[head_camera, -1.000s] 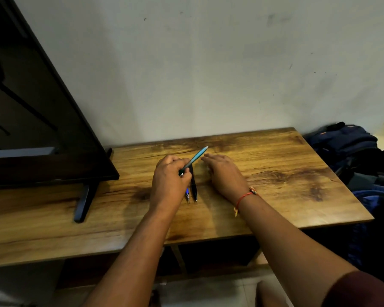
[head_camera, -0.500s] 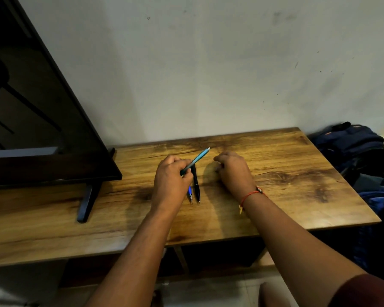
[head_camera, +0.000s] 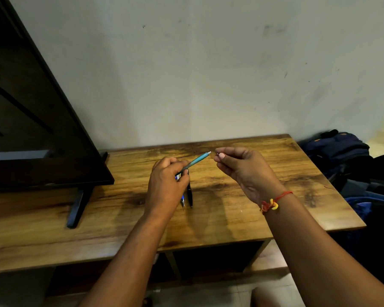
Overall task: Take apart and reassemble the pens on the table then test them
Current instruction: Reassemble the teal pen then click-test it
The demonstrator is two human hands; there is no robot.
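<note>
My left hand (head_camera: 166, 185) grips a light blue pen (head_camera: 196, 161) near its lower end, the pen slanting up to the right above the wooden table (head_camera: 264, 180). My right hand (head_camera: 242, 167) hovers just right of the pen's upper tip, thumb and forefinger pinched on a tiny part (head_camera: 218, 154) too small to name. Two more pens lie side by side on the table under my left hand: a blue one (head_camera: 182, 201) and a black one (head_camera: 189, 196), both partly hidden by the hand.
A dark flat screen (head_camera: 31, 129) on a black foot (head_camera: 75, 209) stands on the table's left part. Bags (head_camera: 341, 151) are piled on the floor past the table's right edge. A pale wall rises directly behind the table.
My right hand has risen off the table and moved up to the pen's tip, fingers pinched. My left hand has lifted the light blue pen a little higher.
</note>
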